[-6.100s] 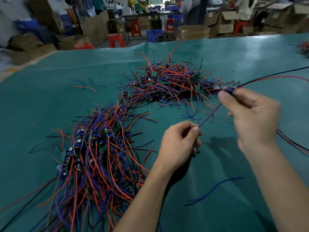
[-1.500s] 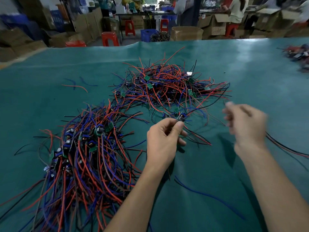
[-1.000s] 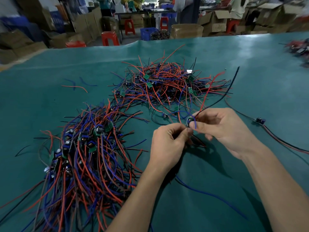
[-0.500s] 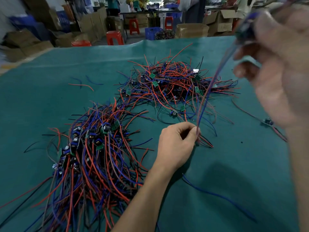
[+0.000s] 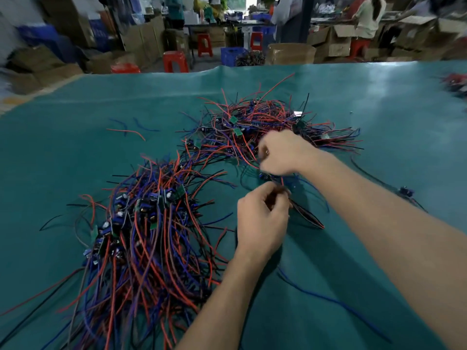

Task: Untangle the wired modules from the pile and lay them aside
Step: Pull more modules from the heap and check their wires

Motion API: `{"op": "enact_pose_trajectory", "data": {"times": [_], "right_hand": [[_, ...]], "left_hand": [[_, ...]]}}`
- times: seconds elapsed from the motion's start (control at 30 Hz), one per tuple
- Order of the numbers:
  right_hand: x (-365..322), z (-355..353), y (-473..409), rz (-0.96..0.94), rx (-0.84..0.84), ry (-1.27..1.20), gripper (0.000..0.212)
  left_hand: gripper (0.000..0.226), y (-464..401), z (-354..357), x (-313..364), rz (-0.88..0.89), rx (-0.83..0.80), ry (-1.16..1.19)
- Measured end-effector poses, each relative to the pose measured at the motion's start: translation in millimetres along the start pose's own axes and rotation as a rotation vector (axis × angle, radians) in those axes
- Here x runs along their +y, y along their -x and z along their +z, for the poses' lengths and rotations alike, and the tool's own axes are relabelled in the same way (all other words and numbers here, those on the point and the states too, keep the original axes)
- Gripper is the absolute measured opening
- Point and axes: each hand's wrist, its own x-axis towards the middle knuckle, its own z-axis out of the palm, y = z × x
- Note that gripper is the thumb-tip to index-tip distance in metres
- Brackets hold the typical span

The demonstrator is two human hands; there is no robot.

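Both hands at the near edge of the far tangle, working a module loose.

My left hand [image 5: 262, 218] pinches thin wires running right and toward me; my right hand [image 5: 280, 152] is curled at the far pile [image 5: 265, 122], grip blurred, cannot tell. The modules look light, their leads limp and snag-prone, so I'd hold the board. One freed module [image 5: 405, 191] lies right, leads trailing.
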Motion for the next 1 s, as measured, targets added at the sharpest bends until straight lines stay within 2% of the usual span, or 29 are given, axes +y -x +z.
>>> {"op": "enact_pose_trajectory", "data": {"times": [0.07,0.17,0.3,0.37,0.47,0.53,0.67,0.73,0.83,0.93,1.0], "right_hand": [[11.8,11.6,12.1,0.0,0.0,-0.068,0.003],[28.6,22.9,25.4,0.006,0.034,-0.18,0.018],[33.9,21.1,39.7,0.018,0.067,-0.251,0.02],[41.2,17.3,51.4,0.063,0.139,-0.369,0.02],[47.6,8.4,71.0,0.15,0.258,-0.724,0.016],[48.6,3.6,82.5,0.206,0.272,-1.01,0.018],[43.0,8.8,99.4,0.281,-0.012,-1.51,0.008],[38.6,17.7,104.4,0.272,-0.064,-1.564,0.014],[34.7,27.3,105.8,0.219,-0.005,-1.542,0.027],[36.3,28.8,106.1,0.171,0.056,-1.449,0.027],[36.7,30.8,106.5,0.16,0.107,-1.39,0.028]], "left_hand": [[0.018,-2.1,-0.3,-3.6,0.005,0.05,-0.034],[0.017,-1.9,-0.5,-3.9,-0.035,0.125,-0.031],[0.012,-3.3,-2.0,-3.3,-0.06,0.204,-0.057],[0.01,-4.1,-2.3,-2.0,-0.063,0.197,-0.065],[0.008,-2.3,-2.5,-1.1,-0.059,0.155,-0.06],[0.008,-1.1,-2.7,-0.7,-0.06,0.135,-0.025],[0.026,1.2,-0.9,1.0,-0.046,0.055,0.08],[0.032,0.3,0.0,-0.6,-0.031,0.014,0.098],[0.03,-3.3,-1.3,-4.8,-0.016,0.021,0.12],[0.028,-2.3,-0.6,-3.1,-0.054,0.009,0.198],[0.027,-2.0,0.4,-2.9,-0.026,0.014,0.158]]}}
